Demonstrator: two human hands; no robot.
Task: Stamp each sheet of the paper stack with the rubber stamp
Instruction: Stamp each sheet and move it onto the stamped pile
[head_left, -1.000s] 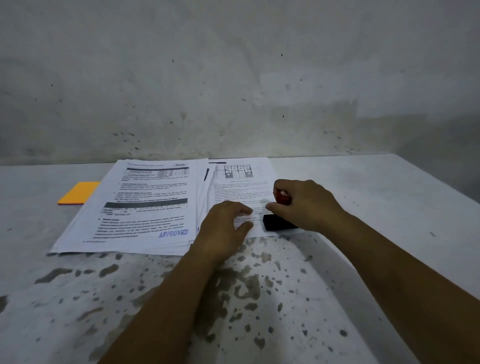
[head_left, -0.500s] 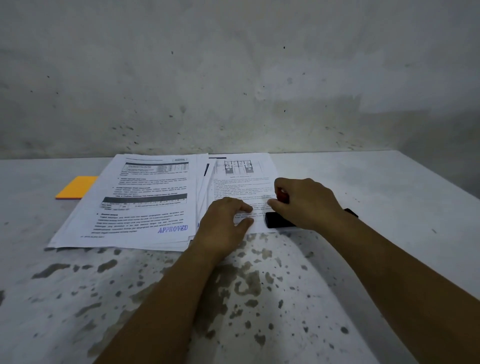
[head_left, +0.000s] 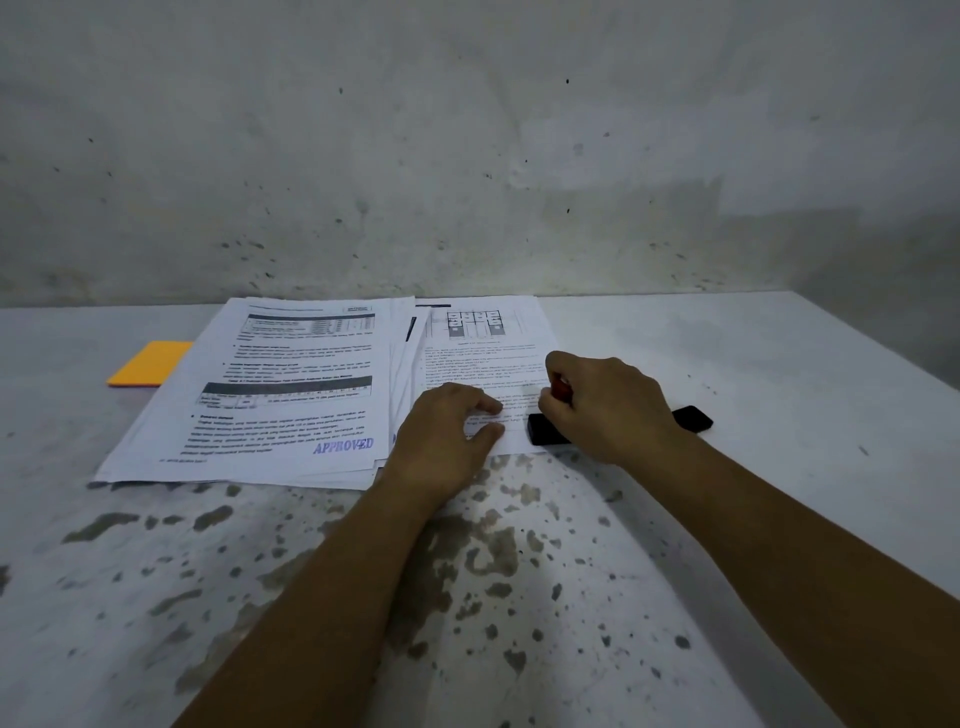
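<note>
Two groups of printed sheets lie on the white table. The left pile has a blue APPROVED mark at its lower right corner. To its right lies a sheet with a diagram at the top. My left hand presses on this sheet's lower edge with fingers spread. My right hand grips the rubber stamp, whose red handle shows between my fingers and whose black base sits on the sheet's lower right corner.
An orange pad lies left of the piles. A black object lies behind my right wrist. The table is white with dark blotches; its right edge runs diagonally, and a stained wall stands close behind.
Both hands stay in place on the right sheet. The camera view has shifted slightly, and the black object behind my right wrist has come into view.
</note>
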